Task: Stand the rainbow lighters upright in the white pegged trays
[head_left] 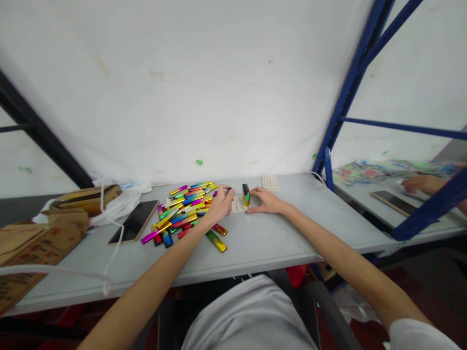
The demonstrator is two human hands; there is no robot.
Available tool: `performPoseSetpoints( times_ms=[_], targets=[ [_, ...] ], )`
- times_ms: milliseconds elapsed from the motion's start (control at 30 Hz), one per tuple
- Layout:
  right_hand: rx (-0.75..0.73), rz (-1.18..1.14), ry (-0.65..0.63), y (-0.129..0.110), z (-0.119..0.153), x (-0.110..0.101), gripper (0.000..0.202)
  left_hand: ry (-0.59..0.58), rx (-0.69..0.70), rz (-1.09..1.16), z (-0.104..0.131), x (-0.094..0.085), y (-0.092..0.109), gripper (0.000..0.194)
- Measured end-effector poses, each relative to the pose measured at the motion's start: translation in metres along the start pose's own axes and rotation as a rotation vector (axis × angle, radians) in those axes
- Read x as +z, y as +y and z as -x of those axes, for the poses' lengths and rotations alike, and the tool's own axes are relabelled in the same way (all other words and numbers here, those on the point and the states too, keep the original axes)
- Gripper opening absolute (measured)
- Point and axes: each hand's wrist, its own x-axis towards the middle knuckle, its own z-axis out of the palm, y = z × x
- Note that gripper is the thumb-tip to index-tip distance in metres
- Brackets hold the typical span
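Observation:
Shiny multicoloured lighters [188,206] lie in a loose pile on the grey table. Beside the pile, my left hand [220,205] is closed, with the dark top of a lighter [229,189] showing above the fingers. Just to its right is a white tray with holes [238,204], partly hidden by that hand. A short row of lighters [246,196] stands upright at the tray's right end, black tops up. Around this end curves my right hand [267,201], thumb in front and fingers behind, gripping the tray.
A second white holed tray [270,183] lies near the wall. On the left are a phone [134,221], a white cable [116,248] and cardboard boxes [47,236]. A blue metal frame [345,104] rises on the right; beyond it another person's hand [425,184] appears.

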Motion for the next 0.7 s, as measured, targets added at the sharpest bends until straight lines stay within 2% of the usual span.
performPoseSetpoints(
  times_ms=[100,200,267,433,700],
  targets=[
    [-0.003,0.001,-0.002,-0.002,0.000,-0.001,0.069,-0.083,0.044,-0.054,0.001,0.000,0.002,0.033],
    [-0.006,-0.005,-0.001,-0.003,0.000,-0.002,0.068,-0.049,0.250,-0.247,0.003,-0.003,0.010,0.035],
    [-0.006,-0.010,0.002,-0.003,0.000,-0.002,0.068,-0.044,0.319,-0.275,0.006,-0.003,0.017,0.033],
    [-0.013,-0.012,0.002,-0.002,0.000,-0.001,0.069,-0.113,0.409,-0.306,0.013,-0.003,0.024,0.029],
    [-0.015,-0.012,-0.007,0.000,-0.001,0.000,0.072,-0.154,0.491,-0.459,0.011,0.002,0.017,0.028]
  ],
)
